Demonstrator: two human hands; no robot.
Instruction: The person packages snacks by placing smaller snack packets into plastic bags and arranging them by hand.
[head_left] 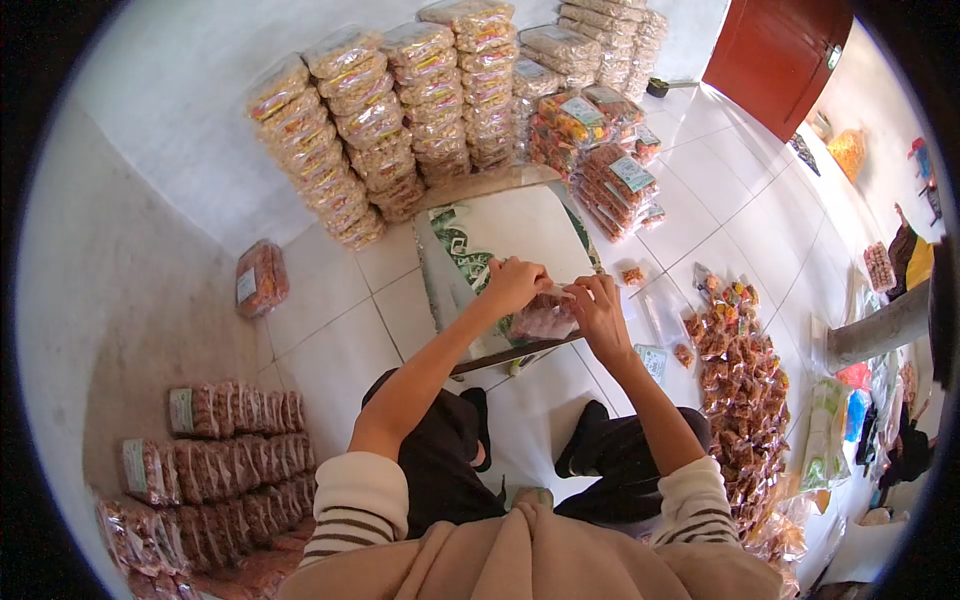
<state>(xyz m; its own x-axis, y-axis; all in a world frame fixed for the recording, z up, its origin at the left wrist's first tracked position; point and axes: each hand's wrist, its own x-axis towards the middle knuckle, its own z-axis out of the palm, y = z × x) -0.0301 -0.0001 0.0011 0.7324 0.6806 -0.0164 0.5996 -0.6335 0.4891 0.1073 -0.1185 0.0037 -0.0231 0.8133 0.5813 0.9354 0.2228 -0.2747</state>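
Observation:
A clear plastic bag (543, 320) with pinkish-brown contents lies at the near edge of a low table (515, 225) with a white top and green pattern. My left hand (515, 284) has its fingers closed on the bag's upper edge. On the bag's right side, my right hand (599, 308) pinches the plastic near its top corner. The two hands are a short way apart, with the bag between and below them. What exactly is inside the bag is too blurred to make out.
Tall stacks of packed snacks (350, 105) stand along the wall. Colourful packs (580, 118) sit behind the table. Small brown packets (740, 390) pile up on the right, and rows of long packs (235, 410) lie at left. One pack (262, 278) lies alone near the wall.

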